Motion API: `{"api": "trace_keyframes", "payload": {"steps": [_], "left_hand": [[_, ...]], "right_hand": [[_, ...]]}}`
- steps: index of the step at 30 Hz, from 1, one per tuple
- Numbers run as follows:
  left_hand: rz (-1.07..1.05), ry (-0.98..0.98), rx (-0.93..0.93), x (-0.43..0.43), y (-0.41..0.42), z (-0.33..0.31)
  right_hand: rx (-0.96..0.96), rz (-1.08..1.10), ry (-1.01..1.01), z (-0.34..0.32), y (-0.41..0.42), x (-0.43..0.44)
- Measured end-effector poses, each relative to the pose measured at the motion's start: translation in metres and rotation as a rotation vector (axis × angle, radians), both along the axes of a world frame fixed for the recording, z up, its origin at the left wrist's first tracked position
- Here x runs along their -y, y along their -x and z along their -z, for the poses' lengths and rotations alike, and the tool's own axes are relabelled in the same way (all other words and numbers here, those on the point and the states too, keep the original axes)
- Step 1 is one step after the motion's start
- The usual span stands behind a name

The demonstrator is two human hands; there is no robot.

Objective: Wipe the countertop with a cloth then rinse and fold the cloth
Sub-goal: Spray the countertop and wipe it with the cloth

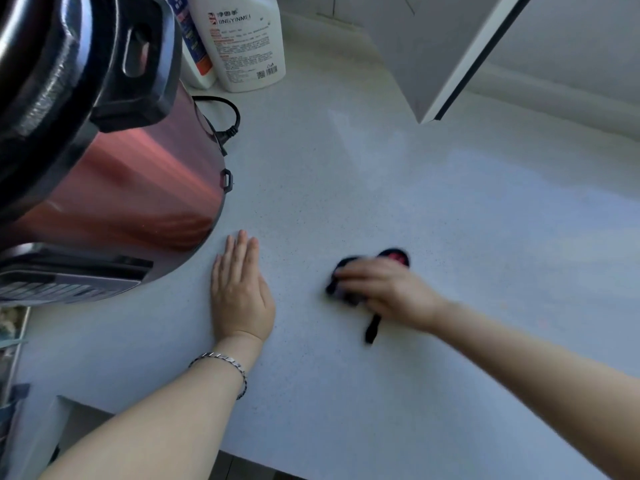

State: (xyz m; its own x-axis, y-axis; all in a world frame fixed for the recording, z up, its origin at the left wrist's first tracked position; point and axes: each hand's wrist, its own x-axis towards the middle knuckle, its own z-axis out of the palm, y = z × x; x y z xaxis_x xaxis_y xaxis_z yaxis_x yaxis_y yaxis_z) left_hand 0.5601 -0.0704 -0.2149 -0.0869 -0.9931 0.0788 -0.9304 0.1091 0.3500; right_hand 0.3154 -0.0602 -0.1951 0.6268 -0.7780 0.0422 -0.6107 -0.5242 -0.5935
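A small dark cloth (394,255) with a red patch lies bunched on the pale speckled countertop (381,188), near the middle of the view. My right hand (384,289) presses down on it and is blurred by motion; a black strap of the cloth (372,329) trails out toward me beneath the hand. My left hand (239,292) lies flat on the counter to the left, palm down, fingers together, holding nothing. A silver bracelet (221,363) circles that wrist.
A large red-and-black electric cooker (114,168) stands at the left, right beside my left hand, its black cord (228,123) behind it. Two white bottles (242,43) stand at the back. A white cabinet corner (446,57) hangs over the back right. The counter's front edge (263,462) runs below.
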Motion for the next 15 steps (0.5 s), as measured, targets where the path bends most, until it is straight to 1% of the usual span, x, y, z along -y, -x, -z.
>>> {"api": "trace_keyframes", "payload": {"steps": [1,3,4,5,6,7,8,10,11,13,14,15], "left_hand": [[0.0,-0.003,0.004,0.0,0.0,0.0],[-0.001,-0.009,0.004,-0.001,0.001,-0.001],[-0.003,-0.014,0.001,-0.001,0.001,-0.001],[-0.004,-0.015,-0.002,-0.001,0.001,-0.001],[-0.004,-0.016,-0.003,-0.001,0.001,-0.002],[-0.002,-0.015,-0.001,-0.001,0.001,-0.002],[0.001,-0.017,-0.001,-0.001,0.0,-0.002],[0.006,-0.015,-0.004,-0.001,0.0,-0.002],[0.006,-0.016,-0.005,-0.001,0.0,-0.002],[0.001,-0.03,-0.007,-0.001,-0.001,-0.003],[0.003,-0.043,-0.007,-0.001,0.0,-0.004],[0.006,-0.055,-0.005,-0.002,0.001,-0.005]], "right_hand": [[-0.019,0.149,0.009,0.001,0.023,0.015],[-0.03,0.605,-0.018,-0.003,0.058,0.043],[-0.032,0.831,-0.038,-0.002,0.065,0.051],[-0.036,1.009,-0.055,0.002,0.062,0.054],[-0.02,1.129,-0.062,0.004,0.049,0.053],[0.016,1.165,-0.066,0.006,0.03,0.046],[0.053,1.126,-0.056,0.007,0.008,0.036],[0.09,0.918,-0.051,0.009,-0.041,0.002],[0.094,0.771,-0.043,0.008,-0.064,-0.02],[0.088,0.388,-0.024,0.001,-0.095,-0.066],[0.072,0.203,-0.043,-0.001,-0.094,-0.08],[0.056,0.073,-0.057,-0.001,-0.081,-0.084]]}}
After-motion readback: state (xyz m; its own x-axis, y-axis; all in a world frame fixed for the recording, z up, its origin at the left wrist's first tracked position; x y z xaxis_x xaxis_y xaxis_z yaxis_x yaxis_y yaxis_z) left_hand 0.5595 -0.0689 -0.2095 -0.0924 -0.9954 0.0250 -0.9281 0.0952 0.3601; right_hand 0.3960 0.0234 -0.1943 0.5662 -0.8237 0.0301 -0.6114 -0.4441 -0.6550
